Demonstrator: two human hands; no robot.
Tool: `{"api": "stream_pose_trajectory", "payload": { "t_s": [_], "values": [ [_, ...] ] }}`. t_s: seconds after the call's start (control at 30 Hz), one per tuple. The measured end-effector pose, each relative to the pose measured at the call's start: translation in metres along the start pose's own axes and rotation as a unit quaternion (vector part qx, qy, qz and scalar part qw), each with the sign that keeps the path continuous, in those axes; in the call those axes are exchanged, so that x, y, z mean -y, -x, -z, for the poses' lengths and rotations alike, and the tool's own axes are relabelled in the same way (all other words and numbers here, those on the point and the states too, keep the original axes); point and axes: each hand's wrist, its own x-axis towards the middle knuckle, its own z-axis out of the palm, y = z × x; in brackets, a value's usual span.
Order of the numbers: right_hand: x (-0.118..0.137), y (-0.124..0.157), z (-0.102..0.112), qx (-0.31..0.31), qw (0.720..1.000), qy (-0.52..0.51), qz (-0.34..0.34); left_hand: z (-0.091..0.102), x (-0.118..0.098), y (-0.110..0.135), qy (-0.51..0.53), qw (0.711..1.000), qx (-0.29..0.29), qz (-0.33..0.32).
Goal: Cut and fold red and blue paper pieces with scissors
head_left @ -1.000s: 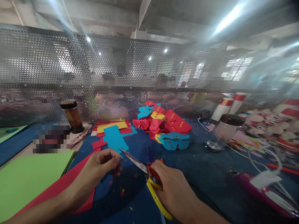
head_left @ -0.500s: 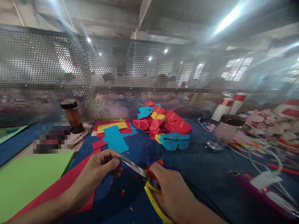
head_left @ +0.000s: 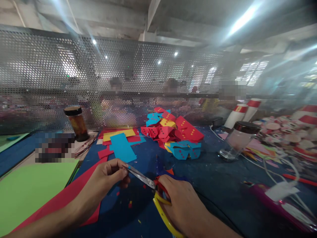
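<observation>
Centrally, scissors [head_left: 145, 178] are held low over the dark blue surface [head_left: 218, 178]. Their yellow-and-red handles are grasped in the clenched grip of the right hand [head_left: 180, 205], and the blades are brought together and aimed left. The grip of the left hand [head_left: 109, 178] is pinched at the blade tips; whether a scrap is caught there cannot be told. A red sheet [head_left: 74, 195] is overlapped by the left forearm, with a green sheet [head_left: 29, 188] beside it. A paper pile [head_left: 173, 132] is seen behind.
</observation>
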Motion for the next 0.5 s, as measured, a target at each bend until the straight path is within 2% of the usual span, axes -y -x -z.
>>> {"api": "stream_pose_trajectory", "payload": {
  "t_s": [0.5],
  "values": [
    [0.0021, -0.0002, -0.0014, 0.003, 1.000, 0.014, -0.015, 0.0001, 0.0015, -0.0009, 0.012, 1.000, 0.002, 0.016]
  ]
}}
